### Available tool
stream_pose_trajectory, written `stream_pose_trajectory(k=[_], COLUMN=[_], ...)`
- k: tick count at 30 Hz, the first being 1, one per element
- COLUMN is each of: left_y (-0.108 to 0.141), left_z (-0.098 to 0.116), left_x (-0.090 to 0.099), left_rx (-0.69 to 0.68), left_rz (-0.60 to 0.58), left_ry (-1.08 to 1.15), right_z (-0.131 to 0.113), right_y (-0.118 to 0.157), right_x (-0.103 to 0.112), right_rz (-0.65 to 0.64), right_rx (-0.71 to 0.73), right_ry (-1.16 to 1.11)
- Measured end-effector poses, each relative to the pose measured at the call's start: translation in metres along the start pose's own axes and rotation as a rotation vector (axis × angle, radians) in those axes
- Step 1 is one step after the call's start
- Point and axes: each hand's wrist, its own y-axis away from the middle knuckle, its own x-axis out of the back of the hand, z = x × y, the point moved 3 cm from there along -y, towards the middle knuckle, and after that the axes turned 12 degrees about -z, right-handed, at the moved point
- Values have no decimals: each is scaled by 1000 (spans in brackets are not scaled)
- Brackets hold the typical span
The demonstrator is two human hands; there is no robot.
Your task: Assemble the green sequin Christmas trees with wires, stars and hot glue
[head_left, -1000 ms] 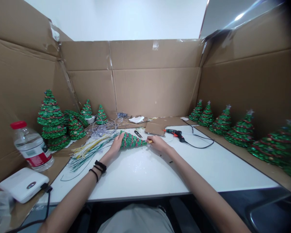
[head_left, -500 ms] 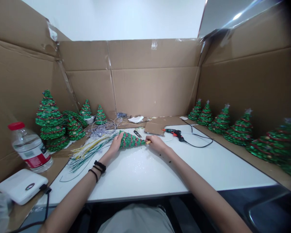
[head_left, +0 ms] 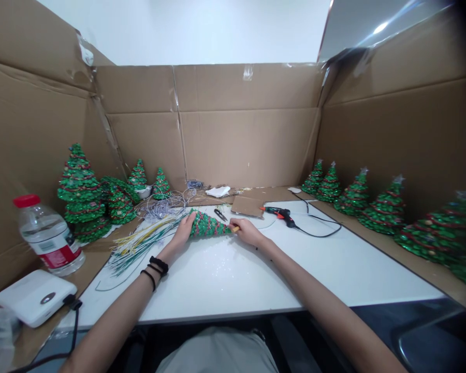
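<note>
Head view: cone (head_left: 209, 226) partly behind right hand (head_left: 248, 232)

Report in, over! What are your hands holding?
Left hand, right hand on green beaded tree cone, held sideways. Wire bundle beside left hand. Glue gun ahead.

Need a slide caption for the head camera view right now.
Head view: left hand and right hand grip a small green Christmas tree at a white table.

White table (head_left: 326, 274) — glue gun (head_left: 279, 211), snips (head_left: 220, 214), wire bundle (head_left: 140, 248)
</note>
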Motion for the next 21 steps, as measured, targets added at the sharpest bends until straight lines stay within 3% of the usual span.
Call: stream_pose_trajectory(k=[17, 21], left_y=[-2, -1], left_z=[-3, -1], left_x=[3, 2], left_rx=[1, -23], left_rz=[-4, -12], left_ry=[-33, -58], right_z=[-7, -8], right_y=[6, 5], right_x=[4, 6], right_rz=[-119, -56], right_rx=[90, 43], right_ry=[-30, -11])
